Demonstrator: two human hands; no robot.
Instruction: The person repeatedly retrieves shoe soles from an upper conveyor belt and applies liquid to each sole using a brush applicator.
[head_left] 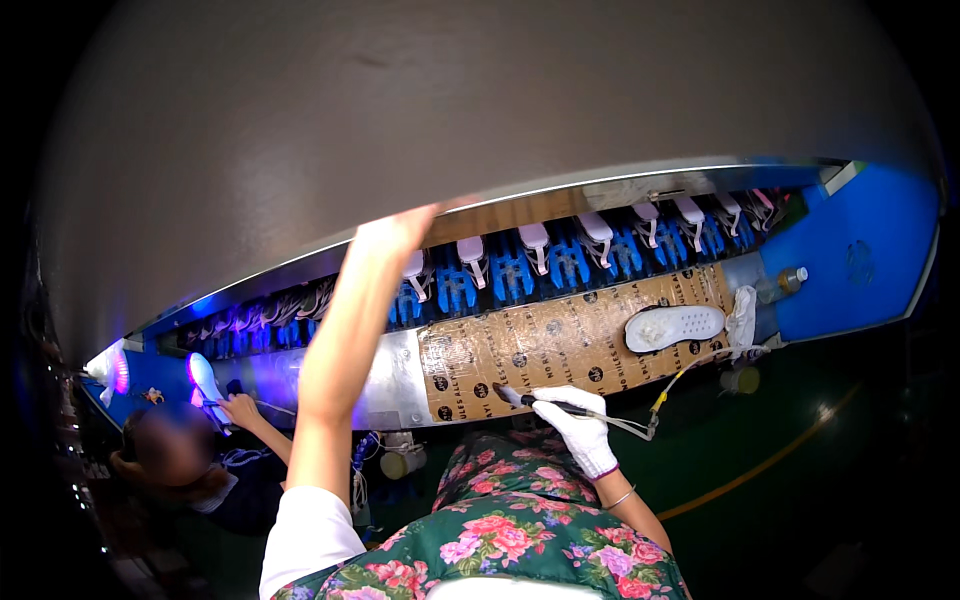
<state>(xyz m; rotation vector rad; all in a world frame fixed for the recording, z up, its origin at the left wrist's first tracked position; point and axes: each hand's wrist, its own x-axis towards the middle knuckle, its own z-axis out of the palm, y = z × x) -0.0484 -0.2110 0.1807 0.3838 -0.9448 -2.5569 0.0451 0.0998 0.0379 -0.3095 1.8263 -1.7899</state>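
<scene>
My right hand (580, 430), in a white glove, grips a brush (540, 401) with a dark handle. A thin tube runs from the brush toward the ledge's right end. The bristles are over the front edge of a taped cardboard cover (510, 350). My bare left hand (395, 232) is raised at the lower edge of a big grey hood; its fingers are blurred and partly hidden. Behind the ledge, pale shoe parts (535, 236) with straps sit in a row on blue holders (570, 262). A white shoe sole (675, 328) lies on the cardboard, toward the right.
The grey hood (450, 110) overhangs the row. A co-worker (190, 450) at the left holds a pale sole (205, 375) beside a glowing lamp (112, 370). A bottle (792, 279) and a white cloth (741, 318) are at the right, by a blue panel (860, 260).
</scene>
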